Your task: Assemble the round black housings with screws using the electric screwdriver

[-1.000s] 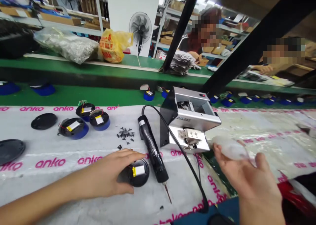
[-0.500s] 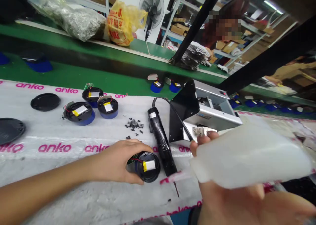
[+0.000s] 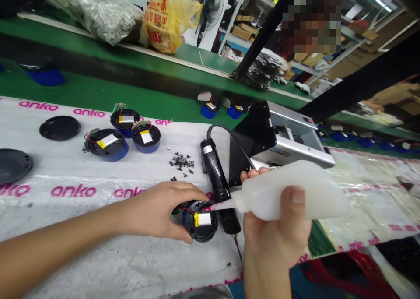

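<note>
My left hand [image 3: 157,211] is wrapped round a small round black-and-blue housing [image 3: 205,233] on the wrapped bench. A silver battery pack [image 3: 205,219] with yellow tape lies in its open top, with a red wire beside it. My right hand [image 3: 278,233] grips a white squeeze bottle [image 3: 318,191], thumb on top. The bottle lies nearly level, its thin pinkish nozzle [image 3: 220,205] pointing left, with the tip at the housing just above the battery. Whether the tip touches, I cannot tell. A black electric screwdriver [image 3: 216,176] lies behind the nozzle.
Several similar housings [image 3: 146,137] stand at the back left, near black round covers [image 3: 60,128]. Small black parts [image 3: 182,161] lie scattered mid-bench. A black-and-silver machine [image 3: 278,137] stands at the right. Behind runs a green conveyor [image 3: 157,100]; a person is beyond it.
My right hand has turned the bottle and brought it left, so that its nozzle now reaches the housing. My left hand keeps its hold. The camera view has shifted slightly.
</note>
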Tool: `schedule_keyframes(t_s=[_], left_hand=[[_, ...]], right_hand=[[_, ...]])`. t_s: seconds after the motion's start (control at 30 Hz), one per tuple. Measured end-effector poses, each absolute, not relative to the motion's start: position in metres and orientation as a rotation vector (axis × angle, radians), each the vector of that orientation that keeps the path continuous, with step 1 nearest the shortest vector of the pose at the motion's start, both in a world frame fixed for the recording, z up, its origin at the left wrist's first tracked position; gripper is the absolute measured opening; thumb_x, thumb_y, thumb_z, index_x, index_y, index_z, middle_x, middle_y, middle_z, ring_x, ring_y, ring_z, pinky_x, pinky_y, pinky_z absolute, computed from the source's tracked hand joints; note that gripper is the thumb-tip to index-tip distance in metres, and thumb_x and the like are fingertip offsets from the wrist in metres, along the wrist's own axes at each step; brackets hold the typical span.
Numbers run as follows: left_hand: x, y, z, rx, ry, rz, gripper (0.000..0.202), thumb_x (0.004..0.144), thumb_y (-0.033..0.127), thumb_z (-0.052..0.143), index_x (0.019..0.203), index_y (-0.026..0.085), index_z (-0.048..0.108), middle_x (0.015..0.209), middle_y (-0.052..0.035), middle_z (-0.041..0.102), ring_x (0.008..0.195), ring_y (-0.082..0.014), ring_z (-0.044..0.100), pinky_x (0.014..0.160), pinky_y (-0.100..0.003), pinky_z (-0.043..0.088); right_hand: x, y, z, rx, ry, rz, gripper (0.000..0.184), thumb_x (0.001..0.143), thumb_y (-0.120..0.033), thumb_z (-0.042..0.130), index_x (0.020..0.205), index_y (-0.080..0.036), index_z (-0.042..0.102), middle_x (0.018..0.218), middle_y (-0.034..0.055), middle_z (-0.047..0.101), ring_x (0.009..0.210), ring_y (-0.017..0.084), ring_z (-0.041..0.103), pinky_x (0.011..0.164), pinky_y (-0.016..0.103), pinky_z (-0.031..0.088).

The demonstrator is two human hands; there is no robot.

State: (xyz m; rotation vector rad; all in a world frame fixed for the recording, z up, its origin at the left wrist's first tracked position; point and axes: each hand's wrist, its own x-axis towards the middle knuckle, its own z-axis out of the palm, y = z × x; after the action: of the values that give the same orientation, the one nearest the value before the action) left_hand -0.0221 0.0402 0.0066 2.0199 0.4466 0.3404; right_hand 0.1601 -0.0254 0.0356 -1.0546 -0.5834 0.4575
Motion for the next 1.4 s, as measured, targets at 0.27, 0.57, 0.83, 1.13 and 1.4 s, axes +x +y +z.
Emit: schedule_keyframes(t_s=[0.27,0.57,0.83,1.13,1.4], left_hand=[[-0.022,0.04,0.004,2.028,0.451,0.341,0.057,0.076,0.038,0.08,0.128,0.023,0.059,0.126,-0.0023,0.065,0.115,-0.0195,0.061,0.098,-0.029,0.045],[-0.021,0.042,0.005,2.031,0.452,0.329,0.059,0.074,0.036,0.083,0.127,0.025,0.06,0.125,-0.0012,0.065,0.114,-0.0199,0.061,0.097,-0.028,0.046],[-0.022,0.041,0.006,2.023,0.458,0.304,0.062,0.072,0.036,0.084,0.128,0.026,0.06,0.126,-0.0014,0.065,0.115,-0.02,0.061,0.099,-0.028,0.045],[-0.024,0.041,0.007,2.008,0.444,0.311,0.058,0.074,0.035,0.082,0.128,0.029,0.059,0.126,-0.0006,0.064,0.114,-0.0208,0.061,0.098,-0.03,0.046],[-0.03,0.043,0.014,2.058,0.45,0.221,0.072,0.074,0.029,0.081,0.139,0.033,0.049,0.14,-0.0027,0.056,0.124,-0.025,0.055,0.103,-0.033,0.045]], right_hand=[[0.161,-0.023,0.032,-1.038,-0.617,0.474,0.045,0.081,-0.038,0.075,0.117,-0.018,0.059,0.084,0.0021,0.072,0.075,0.019,0.072,0.073,0.04,0.065],[0.159,-0.024,0.032,-1.048,-0.629,0.457,0.044,0.081,-0.038,0.075,0.116,-0.016,0.058,0.085,0.0023,0.07,0.076,0.018,0.071,0.075,0.04,0.064],[0.162,-0.023,0.033,-1.054,-0.625,0.432,0.04,0.082,-0.036,0.074,0.114,-0.017,0.059,0.086,0.0015,0.07,0.077,0.017,0.071,0.075,0.037,0.064],[0.191,-0.048,0.066,-1.031,-0.515,0.382,0.022,0.096,-0.035,0.054,0.102,-0.024,0.072,0.096,-0.0022,0.074,0.103,0.019,0.07,0.086,0.031,0.061],[0.329,-0.059,0.067,-1.37,-0.669,0.492,0.049,0.094,-0.022,0.032,0.066,-0.024,0.072,0.099,-0.0001,0.077,0.127,0.02,0.053,0.066,0.027,0.054]])
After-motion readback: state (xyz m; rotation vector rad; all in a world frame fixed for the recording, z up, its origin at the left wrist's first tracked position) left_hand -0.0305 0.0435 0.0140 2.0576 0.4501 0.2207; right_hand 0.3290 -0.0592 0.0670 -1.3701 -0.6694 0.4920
